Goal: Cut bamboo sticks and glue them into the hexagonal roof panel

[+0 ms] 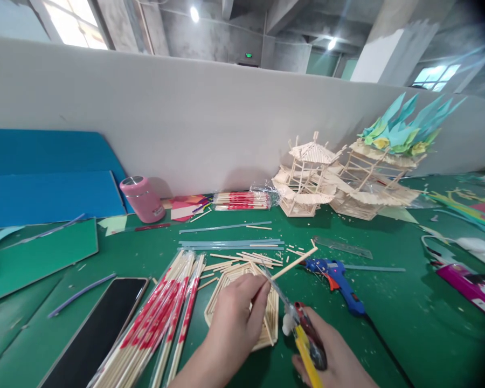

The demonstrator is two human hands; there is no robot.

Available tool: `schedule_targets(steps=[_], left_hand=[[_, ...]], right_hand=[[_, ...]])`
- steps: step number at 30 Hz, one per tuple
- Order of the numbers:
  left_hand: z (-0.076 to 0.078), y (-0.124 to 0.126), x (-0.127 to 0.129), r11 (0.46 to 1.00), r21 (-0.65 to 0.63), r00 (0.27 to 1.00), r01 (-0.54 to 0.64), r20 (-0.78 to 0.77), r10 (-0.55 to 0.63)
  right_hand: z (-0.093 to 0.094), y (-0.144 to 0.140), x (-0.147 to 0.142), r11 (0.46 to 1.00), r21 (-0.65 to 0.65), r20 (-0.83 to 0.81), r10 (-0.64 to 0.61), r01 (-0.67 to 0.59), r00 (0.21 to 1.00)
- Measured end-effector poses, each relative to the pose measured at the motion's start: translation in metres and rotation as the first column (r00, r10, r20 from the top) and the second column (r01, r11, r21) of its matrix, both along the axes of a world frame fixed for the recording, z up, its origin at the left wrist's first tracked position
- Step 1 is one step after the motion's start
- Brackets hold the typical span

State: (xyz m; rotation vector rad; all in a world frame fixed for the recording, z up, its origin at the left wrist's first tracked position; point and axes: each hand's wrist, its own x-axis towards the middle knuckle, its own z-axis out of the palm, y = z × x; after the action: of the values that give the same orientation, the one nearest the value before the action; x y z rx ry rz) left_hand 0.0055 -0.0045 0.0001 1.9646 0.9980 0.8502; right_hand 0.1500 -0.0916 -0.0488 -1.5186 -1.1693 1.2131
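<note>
My left hand (pixel 235 318) pinches a thin bamboo stick (pixel 295 262) that points up and to the right. My right hand (pixel 327 350) grips a yellow and red utility knife (pixel 303 328); its blade meets the stick near my left fingertips. Under both hands lies a flat hexagonal frame of glued sticks (pixel 242 307) on the green table (pixel 388 323). Several loose cut sticks (pixel 246 257) lie just beyond the frame.
Wrapped chopstick packs (pixel 157 323) and a dark phone (pixel 101 334) lie at the left. A blue glue gun (pixel 337 275) and a clear ruler (pixel 341 247) sit at the right. Stick pavilion models (pixel 311 178) and a pink cup (pixel 143 198) stand by the grey wall.
</note>
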Motion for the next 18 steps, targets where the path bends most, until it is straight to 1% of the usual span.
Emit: schedule_targets(steps=[1,2,4,6,8,9,11,14,16,18], left_hand=[[-0.001,-0.001,0.0,1.0,0.015,1.0,0.0,-0.009,0.001],[-0.001,-0.001,0.0,1.0,-0.007,1.0,0.017,-0.006,-0.017],[0.0,0.002,-0.002,0.986,-0.142,0.996,0.091,0.035,-0.087],[0.001,0.006,-0.005,0.935,-0.307,0.982,0.18,0.116,-0.151],[0.003,0.009,-0.008,0.883,-0.408,0.968,0.233,0.184,-0.17],[0.004,0.011,-0.008,0.87,-0.431,0.965,0.24,0.204,-0.166],[0.003,0.012,-0.009,0.865,-0.444,0.964,0.233,0.222,-0.146],[-0.001,0.012,-0.008,0.855,-0.462,0.959,0.237,0.251,-0.13],[-0.005,0.014,-0.009,0.813,-0.515,0.946,0.272,0.298,-0.127],[-0.009,0.016,-0.01,0.733,-0.595,0.923,0.33,0.367,-0.118]], right_hand=[[0.0,-0.001,0.001,1.0,-0.008,0.028,-0.011,0.011,1.0],[0.0,-0.002,0.001,1.0,-0.01,0.058,-0.016,0.016,0.998],[0.002,-0.004,0.003,1.0,-0.004,0.107,-0.001,0.002,0.994],[0.004,-0.005,0.005,1.0,-0.013,0.136,0.017,-0.015,0.991],[0.007,-0.004,0.005,0.999,-0.038,0.145,0.039,-0.034,0.989],[0.008,-0.004,0.005,0.997,-0.05,0.144,0.057,-0.051,0.988],[0.007,-0.005,0.004,0.995,-0.064,0.125,0.089,-0.081,0.988],[0.001,-0.006,0.003,0.996,-0.063,0.132,0.071,-0.063,0.989],[-0.004,-0.006,0.003,0.998,-0.049,0.166,0.033,-0.025,0.986],[-0.008,-0.006,0.004,0.999,-0.045,0.189,0.022,-0.013,0.982]])
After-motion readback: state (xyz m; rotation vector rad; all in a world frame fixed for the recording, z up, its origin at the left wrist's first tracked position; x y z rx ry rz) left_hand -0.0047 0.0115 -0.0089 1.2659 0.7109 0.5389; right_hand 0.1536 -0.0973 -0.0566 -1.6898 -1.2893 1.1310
